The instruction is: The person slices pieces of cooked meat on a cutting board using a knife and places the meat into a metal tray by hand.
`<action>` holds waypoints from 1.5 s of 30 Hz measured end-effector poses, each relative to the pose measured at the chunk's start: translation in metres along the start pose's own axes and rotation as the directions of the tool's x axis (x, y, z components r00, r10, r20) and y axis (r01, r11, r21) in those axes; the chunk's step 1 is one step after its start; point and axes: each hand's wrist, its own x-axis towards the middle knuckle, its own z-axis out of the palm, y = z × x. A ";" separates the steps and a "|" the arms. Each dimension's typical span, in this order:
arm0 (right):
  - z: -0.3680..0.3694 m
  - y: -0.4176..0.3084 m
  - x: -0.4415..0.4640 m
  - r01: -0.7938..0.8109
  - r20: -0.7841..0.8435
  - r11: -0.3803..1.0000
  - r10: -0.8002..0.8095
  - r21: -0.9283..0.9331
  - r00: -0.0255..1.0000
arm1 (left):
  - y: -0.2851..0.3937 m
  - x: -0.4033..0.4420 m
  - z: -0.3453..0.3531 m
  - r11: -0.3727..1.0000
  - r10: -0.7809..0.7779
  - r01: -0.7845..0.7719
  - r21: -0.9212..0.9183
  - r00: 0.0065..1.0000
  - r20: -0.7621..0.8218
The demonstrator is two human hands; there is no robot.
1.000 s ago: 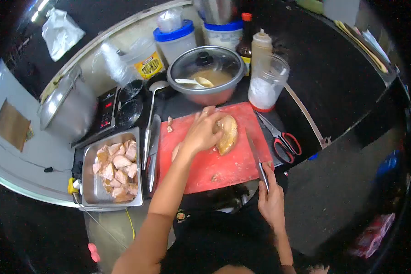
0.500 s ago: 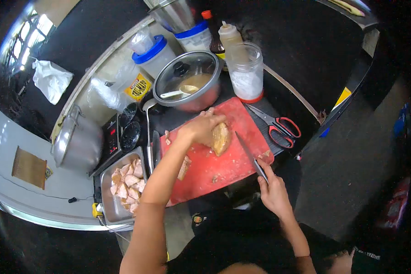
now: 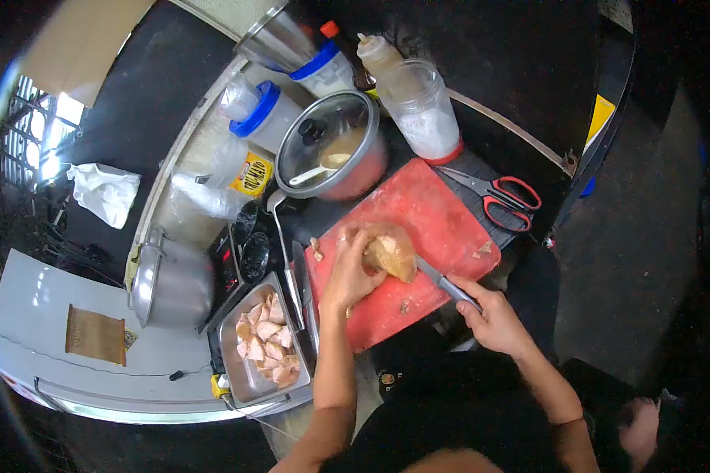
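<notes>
My left hand (image 3: pixel 353 272) is curled around a pale yellowish chicken breast (image 3: pixel 392 254), holding it against the red cutting board (image 3: pixel 438 205). In my right hand (image 3: pixel 489 317) is a knife (image 3: pixel 445 284) with a grey handle. The blade's tip end lies at the right side of the meat; whether it has entered the meat I cannot tell. Small meat scraps (image 3: pixel 316 249) lie on the board's left part. To the left, a steel tray (image 3: pixel 241 370) holds several cut chicken chunks (image 3: pixel 270 340).
Red-handled scissors (image 3: pixel 506 201) lie right of the board. Behind it stand a lidded pot (image 3: pixel 363 169) and a clear jar of white powder (image 3: pixel 426 126). A ladle (image 3: pixel 284 252) and another blade (image 3: pixel 301 276) lie between board and tray. A large metal pot (image 3: pixel 173 284) is farther left.
My left hand has turned and now grips the chicken breast from its left side. The knife has come up to the meat from the right. The whole view has shifted and tilted.
</notes>
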 end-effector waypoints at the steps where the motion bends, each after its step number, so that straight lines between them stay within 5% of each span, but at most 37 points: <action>1: 0.000 -0.005 -0.002 0.018 0.004 0.999 -0.017 -0.036 1.000 | 0.005 -0.008 0.003 0.999 -0.033 0.033 -0.008 0.997 -0.066; 2: -0.001 -0.008 -0.003 0.035 0.014 0.997 -0.034 -0.073 0.999 | -0.012 -0.019 0.017 0.978 -0.107 0.095 -0.184 0.993 -0.055; 6: -0.002 -0.010 -0.010 0.154 0.054 0.935 -0.144 -0.321 0.988 | 0.004 -0.046 0.021 0.883 -0.292 0.194 -0.426 0.940 -0.177; 12: 0.006 -0.027 -0.018 0.184 0.119 0.840 -0.143 -0.510 0.983 | -0.003 -0.072 0.029 0.845 -0.307 0.139 -0.516 0.916 -0.257; 16: 0.006 -0.035 -0.019 0.183 0.129 0.816 -0.134 -0.548 0.983 | 0.003 -0.069 0.027 0.942 -0.248 0.152 -0.298 0.915 -0.317; 22: 0.008 -0.047 -0.018 0.171 0.168 0.801 -0.089 -0.574 0.982 | 0.003 -0.073 0.021 0.956 -0.248 0.159 -0.248 0.890 -0.382; 31: 0.010 -0.047 0.000 0.256 0.189 0.787 -0.179 -0.562 0.966 | 0.002 -0.076 0.005 0.950 -0.221 0.123 -0.286 0.914 -0.340; 45: 0.002 -0.071 0.019 0.138 0.234 0.836 -0.012 -0.532 0.972 | -0.003 -0.079 -0.005 0.915 -0.240 0.123 -0.384 0.931 -0.273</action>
